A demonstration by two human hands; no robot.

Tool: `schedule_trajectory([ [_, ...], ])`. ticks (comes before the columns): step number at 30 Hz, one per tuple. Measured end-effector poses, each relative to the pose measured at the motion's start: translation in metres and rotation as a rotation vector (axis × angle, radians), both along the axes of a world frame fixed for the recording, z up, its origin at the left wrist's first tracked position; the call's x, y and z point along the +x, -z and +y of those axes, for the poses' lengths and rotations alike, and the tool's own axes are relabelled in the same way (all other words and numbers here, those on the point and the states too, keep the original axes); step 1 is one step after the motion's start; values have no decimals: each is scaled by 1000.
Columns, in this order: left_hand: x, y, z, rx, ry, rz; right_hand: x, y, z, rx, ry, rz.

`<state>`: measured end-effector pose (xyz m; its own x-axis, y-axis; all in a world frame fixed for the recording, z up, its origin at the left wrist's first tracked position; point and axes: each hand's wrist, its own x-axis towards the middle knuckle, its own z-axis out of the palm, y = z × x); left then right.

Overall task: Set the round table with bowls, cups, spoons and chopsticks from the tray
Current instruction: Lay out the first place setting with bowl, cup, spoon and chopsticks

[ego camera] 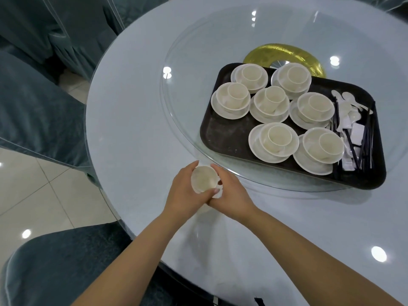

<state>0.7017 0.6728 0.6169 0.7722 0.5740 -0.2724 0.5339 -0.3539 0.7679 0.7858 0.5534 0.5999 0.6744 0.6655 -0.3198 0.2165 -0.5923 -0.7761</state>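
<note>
Both hands meet over the near part of the round table [132, 107]: the left hand [184, 191] is curled around a cup [204, 178], and the right hand [231, 195] grips a white piece under it, mostly hidden. I judge the work is only starting, because no finished place is visible. Seven stacks of bowls and cups [274, 142], the spoons [348, 102] and the chopsticks [366, 138] are still on the tray [223, 140].
</note>
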Motion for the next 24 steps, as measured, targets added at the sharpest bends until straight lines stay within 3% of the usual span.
schedule_trajectory([
  [7, 10, 2, -18, -127, 95, 12, 8, 1, -26, 51, 113, -135],
  [11, 0, 11, -6, 66, -22, -32, 14, 23, -50, -70, 162, -125],
  [13, -9, 21, 8, 101, -128, 87, 15, 33, -59, -128, 177, -110],
  [17, -26, 33, 23, -63, -271, 253, 17, 43, -58, -135, 195, -81],
  [24, -32, 41, 22, -138, -220, 292, 16, 48, -35, -132, 167, -39],
])
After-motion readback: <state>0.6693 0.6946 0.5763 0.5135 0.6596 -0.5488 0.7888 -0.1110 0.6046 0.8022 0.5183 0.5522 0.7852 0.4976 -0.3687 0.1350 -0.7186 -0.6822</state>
